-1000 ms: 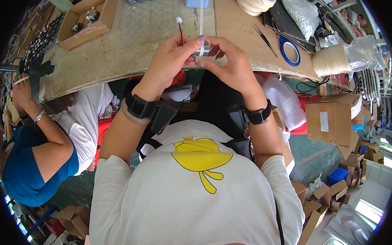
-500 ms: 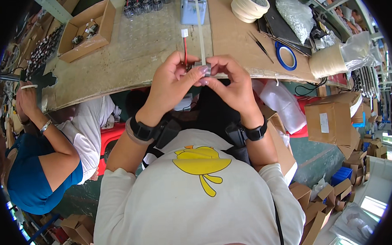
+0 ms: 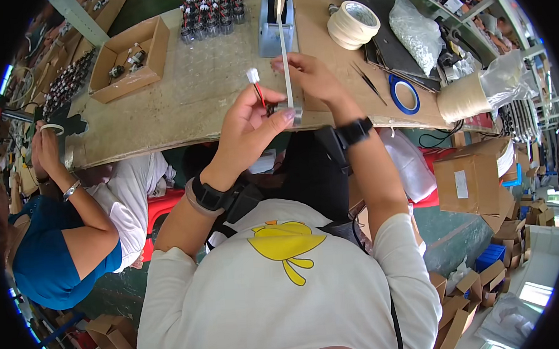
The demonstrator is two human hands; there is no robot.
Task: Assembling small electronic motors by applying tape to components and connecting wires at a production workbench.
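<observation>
My left hand (image 3: 243,129) pinches a small silvery cylindrical motor (image 3: 297,116) just over the front edge of the workbench. Red and dark wires with a white connector (image 3: 252,76) stick up from it between my fingers. A narrow pale strip of tape (image 3: 288,80) runs taut from the motor back to a blue tape dispenser (image 3: 276,40). My right hand (image 3: 316,78) is farther up along the strip, its fingers closed across it short of the dispenser; the thumb is partly hidden.
Several wired motors (image 3: 213,21) stand on a clear plastic tray (image 3: 203,68); a cardboard box (image 3: 156,64) holds a few more. To the right are cream tape rolls (image 3: 352,25), tweezers (image 3: 369,83), blue tape (image 3: 405,94) and a bag of white pieces (image 3: 415,34). A co-worker (image 3: 64,240) sits at left.
My right hand has let go of the motor and moved up and away along the tape strip. The left hand still holds the motor, whose connector now leans left.
</observation>
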